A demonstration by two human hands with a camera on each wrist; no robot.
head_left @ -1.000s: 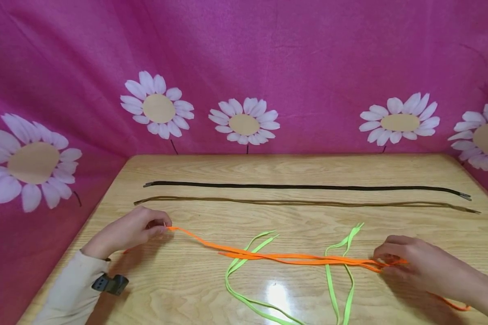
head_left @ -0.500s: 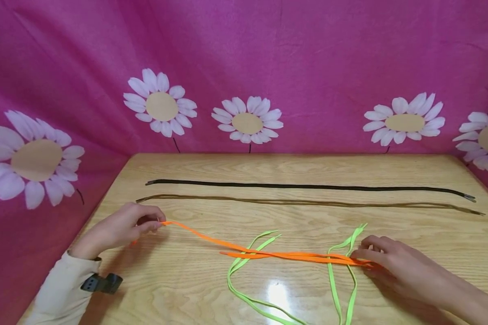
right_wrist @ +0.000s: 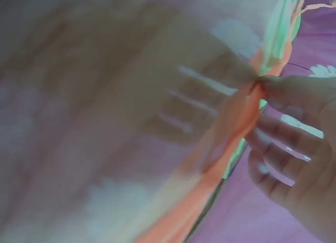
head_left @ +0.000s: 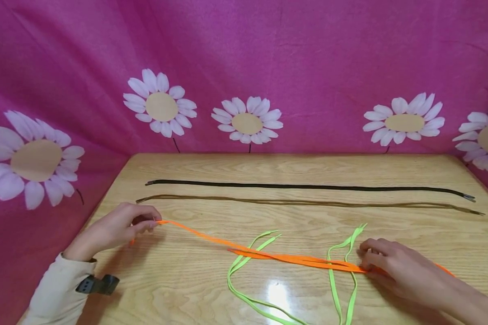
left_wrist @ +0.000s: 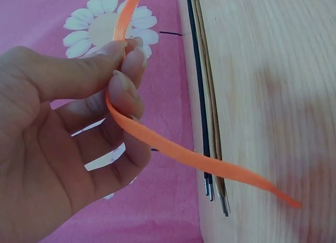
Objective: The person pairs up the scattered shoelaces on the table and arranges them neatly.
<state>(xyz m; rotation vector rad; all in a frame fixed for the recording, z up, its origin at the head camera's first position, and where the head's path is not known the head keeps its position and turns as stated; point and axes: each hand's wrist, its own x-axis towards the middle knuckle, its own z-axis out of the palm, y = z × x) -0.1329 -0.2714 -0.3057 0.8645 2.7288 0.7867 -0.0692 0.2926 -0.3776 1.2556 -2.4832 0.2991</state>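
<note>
My left hand [head_left: 118,230] pinches an orange shoelace [head_left: 195,234] between thumb and fingers at the table's left. In the left wrist view the short free end of the orange shoelace [left_wrist: 199,160] droops past the fingers. From there the lace runs right to a bunched orange stretch [head_left: 293,258], which lies across a lime-green shoelace [head_left: 232,280]. At its right end, my right hand [head_left: 406,271] pinches the orange strands between thumb and fingertips, with another orange piece showing behind the wrist. The right wrist view, partly blurred, shows the orange strands [right_wrist: 231,133] at the thumb tip.
Farther back on the wooden table [head_left: 187,289] lie a black shoelace [head_left: 288,186] and a brown shoelace [head_left: 288,202], both stretched side to side with doubled ends. The green lace loops toward the front edge. A pink curtain [head_left: 309,54] with daisies stands behind the table.
My left hand has drifted left with the lace. My right hand first moved left along the orange strands, then slightly back right; the bunch's loose left tip has shifted right.
</note>
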